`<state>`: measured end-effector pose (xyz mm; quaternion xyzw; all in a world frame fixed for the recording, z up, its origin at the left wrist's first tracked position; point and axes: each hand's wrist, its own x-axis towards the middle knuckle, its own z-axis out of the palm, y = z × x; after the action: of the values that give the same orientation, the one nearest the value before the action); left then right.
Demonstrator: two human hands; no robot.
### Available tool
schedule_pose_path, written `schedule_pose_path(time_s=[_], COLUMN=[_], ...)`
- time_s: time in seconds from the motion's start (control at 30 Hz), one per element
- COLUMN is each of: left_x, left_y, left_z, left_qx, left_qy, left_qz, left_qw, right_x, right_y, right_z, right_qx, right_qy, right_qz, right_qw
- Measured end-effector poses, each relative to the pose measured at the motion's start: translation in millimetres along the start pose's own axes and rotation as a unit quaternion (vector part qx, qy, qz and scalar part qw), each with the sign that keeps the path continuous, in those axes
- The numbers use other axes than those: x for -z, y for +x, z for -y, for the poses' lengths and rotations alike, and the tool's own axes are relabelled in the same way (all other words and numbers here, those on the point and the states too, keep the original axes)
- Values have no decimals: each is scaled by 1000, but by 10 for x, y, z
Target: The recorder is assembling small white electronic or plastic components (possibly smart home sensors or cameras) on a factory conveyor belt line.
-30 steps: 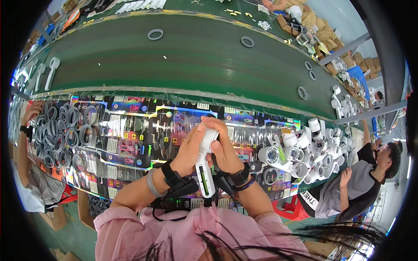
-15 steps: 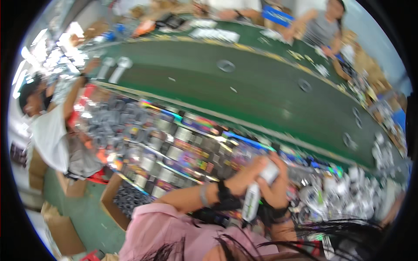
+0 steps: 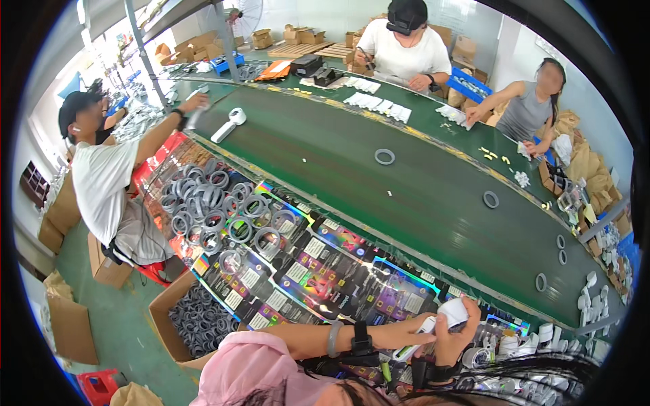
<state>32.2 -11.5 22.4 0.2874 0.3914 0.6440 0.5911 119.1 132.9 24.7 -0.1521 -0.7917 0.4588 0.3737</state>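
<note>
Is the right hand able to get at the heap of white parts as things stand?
Probably yes: the heap of white parts lies beside the right hand, with no evident barrier between, though that hand is occupied gripping a white device.

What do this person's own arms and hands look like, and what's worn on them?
The left arm has a pink sleeve, a slim grey band and a wide black strap near the wrist. The right wrist wears another black strap; its sleeve can't be made out. The fingers are ungloved.
</note>
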Motion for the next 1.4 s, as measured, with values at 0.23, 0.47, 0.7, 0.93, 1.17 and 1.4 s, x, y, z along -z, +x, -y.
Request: schedule_pose_path(time_s=[0.23, 0.47, 0.7, 0.93, 1.17, 1.4], left_x=[54, 74, 111, 771, 1889, 1697], left_y=[-10, 13, 22, 391, 856, 881], left_z=[-79, 27, -31, -603, -1249, -1454], left_qx=[64, 45, 56, -21, 68, 244], left_qy=[10, 13, -31, -37, 89, 305], left_qz=[25, -1, -86, -239, -363, -338], left_qw=[998, 999, 994, 970, 925, 856], right_x=[10, 182, 134, 198, 168, 155], right_y=[71, 140, 108, 144, 158, 160], right_z=[69, 13, -148, -414, -373, -453], right_qx=[-36, -71, -131, -38, -12, 11], right_qy=[-50, -98, 71, -122, -96, -104], right_qz=[27, -18, -25, 33, 22, 8], right_qw=[998, 992, 988, 991, 995, 995])
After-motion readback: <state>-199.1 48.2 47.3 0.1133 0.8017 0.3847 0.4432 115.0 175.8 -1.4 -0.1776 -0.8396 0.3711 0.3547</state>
